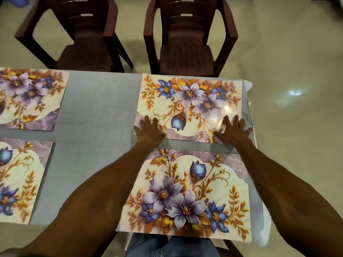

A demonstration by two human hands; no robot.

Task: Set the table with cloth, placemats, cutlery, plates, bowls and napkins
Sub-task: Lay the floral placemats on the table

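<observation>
Both arms reach out over the near placemat [185, 197] — left hand [149, 129] and right hand [232, 129] lie flat, fingers spread, gripping nothing, palms pressing the near corners of the far placemat [189, 106]. That mat is glossy, cream and purple with blue-violet flowers and gold leaves, lying on the grey cloth [96, 112] at the table's far right edge. Beyond it stand two brown chairs [187, 43].
</observation>
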